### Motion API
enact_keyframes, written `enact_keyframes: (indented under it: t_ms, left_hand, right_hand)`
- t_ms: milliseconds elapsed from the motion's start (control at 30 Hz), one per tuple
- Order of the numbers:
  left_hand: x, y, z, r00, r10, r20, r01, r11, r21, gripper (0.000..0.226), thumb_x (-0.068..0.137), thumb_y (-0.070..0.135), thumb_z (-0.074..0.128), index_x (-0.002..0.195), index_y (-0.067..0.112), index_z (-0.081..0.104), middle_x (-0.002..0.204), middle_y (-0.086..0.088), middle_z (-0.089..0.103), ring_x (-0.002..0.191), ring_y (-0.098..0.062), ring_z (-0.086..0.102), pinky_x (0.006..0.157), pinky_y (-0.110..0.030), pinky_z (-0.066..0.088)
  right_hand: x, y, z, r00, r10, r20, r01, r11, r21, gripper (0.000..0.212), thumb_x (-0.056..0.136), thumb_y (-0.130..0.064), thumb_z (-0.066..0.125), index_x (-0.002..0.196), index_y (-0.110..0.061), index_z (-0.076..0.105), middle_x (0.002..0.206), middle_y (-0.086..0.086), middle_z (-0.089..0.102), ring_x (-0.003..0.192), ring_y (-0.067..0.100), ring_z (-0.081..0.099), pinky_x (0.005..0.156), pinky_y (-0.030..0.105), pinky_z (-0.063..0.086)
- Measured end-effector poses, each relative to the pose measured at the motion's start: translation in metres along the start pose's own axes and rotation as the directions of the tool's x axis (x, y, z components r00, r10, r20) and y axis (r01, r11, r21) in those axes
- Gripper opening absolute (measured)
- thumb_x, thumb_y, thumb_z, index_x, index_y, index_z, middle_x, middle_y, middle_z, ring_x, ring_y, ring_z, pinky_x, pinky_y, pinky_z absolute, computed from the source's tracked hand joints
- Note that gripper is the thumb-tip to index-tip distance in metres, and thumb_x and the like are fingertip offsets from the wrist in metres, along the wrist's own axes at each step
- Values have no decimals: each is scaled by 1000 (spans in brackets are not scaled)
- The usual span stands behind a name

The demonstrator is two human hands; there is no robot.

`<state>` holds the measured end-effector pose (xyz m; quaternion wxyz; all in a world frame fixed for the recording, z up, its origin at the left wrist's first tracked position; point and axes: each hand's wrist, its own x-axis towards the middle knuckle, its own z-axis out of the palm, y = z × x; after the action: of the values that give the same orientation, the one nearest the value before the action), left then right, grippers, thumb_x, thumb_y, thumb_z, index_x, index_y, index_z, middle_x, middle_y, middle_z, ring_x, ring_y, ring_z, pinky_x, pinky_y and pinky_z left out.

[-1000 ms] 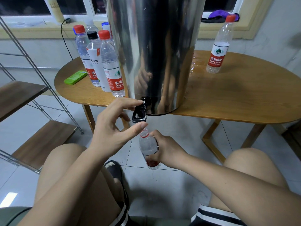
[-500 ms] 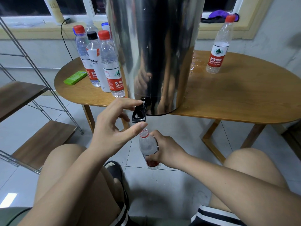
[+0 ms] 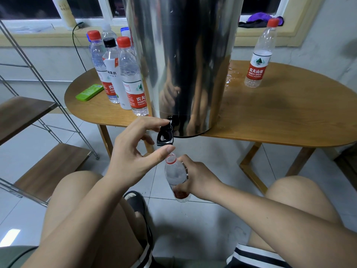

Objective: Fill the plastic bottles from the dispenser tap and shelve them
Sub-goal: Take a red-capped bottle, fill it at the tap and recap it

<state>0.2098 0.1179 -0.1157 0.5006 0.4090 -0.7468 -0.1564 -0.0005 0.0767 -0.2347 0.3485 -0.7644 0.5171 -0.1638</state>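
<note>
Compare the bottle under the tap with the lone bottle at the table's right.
The held bottle is uncapped; the lone bottle has a red cap. The right hand grips the held bottle beneath the tap, off the table; the lone bottle stands untouched on the table. Both are clear plastic.

The left hand (image 3: 133,155) was lifted ahead of the bare left forearm (image 3: 81,209). Its index finger lay over the top of the black plastic dispenser tap (image 3: 165,135) and its thumb stretched beneath the spout, pinching it, with the other fingers loosely curled behind. The right hand (image 3: 199,178), lower and just beside it, wrapped around the small clear plastic bottle (image 3: 175,175). The right forearm (image 3: 260,213) came in from the lower right.
</note>
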Motion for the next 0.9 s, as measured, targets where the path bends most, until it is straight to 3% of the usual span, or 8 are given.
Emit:
enact_keyframes:
  t_ms: [400, 900]
  left_hand:
    - [0, -1, 0, 1000, 0, 1, 0, 1000, 6, 46, 95, 40, 79, 134, 19, 69, 126, 4, 71, 118, -25, 67, 84, -30, 54]
    - [0, -3, 1, 1000, -11, 2, 11, 1000, -4, 47, 95, 43, 79, 134, 17, 70, 126, 1, 71, 118, -28, 67, 82, -34, 54]
  right_hand:
    - [-1, -2, -2, 1000, -1, 9, 1, 1000, 0, 71, 71, -47, 92, 126, -37, 48, 114, -5, 71, 99, 24, 68, 87, 46, 60]
    - [-2, -2, -4, 1000, -2, 8, 2, 1000, -11, 64, 75, -44, 91, 122, -34, 48, 107, -4, 71, 94, 23, 67, 83, 41, 59]
